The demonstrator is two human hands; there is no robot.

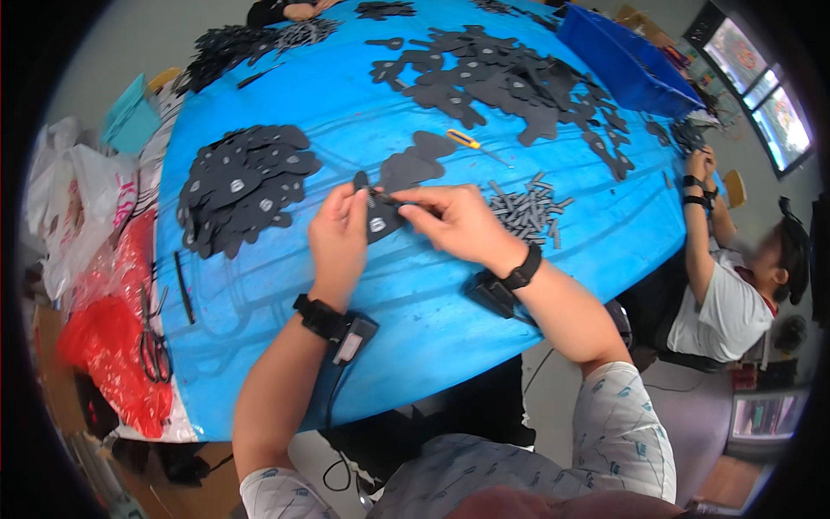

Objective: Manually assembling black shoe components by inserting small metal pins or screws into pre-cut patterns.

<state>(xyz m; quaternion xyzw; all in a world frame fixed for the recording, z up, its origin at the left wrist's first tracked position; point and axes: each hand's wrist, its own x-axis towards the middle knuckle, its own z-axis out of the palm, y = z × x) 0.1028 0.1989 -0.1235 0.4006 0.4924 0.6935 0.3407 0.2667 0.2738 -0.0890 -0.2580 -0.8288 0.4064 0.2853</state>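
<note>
Over the blue-covered table, both my hands hold a flat black cut-out piece (379, 225) with a small white mark on it. My left hand (337, 233) pinches its upper left end between thumb and fingers. My right hand (462, 227) is closed at its right side, fingertips pressed near a small ribbed grey part; how the two join is hidden by my fingers. Just beyond my hands lie plain dark cut-outs (411, 169). A heap of short grey ribbed pieces (529, 212) lies right of my right hand. To the left is a pile of marked black cut-outs (242, 186).
A screwdriver with a yellow handle (464, 139) lies beyond my hands. More black cut-outs (510, 82) spread across the far side, near a blue bin (631, 65). Scissors (156, 350) and red plastic (117, 355) are at the left edge. A co-worker (731, 303) sits at right.
</note>
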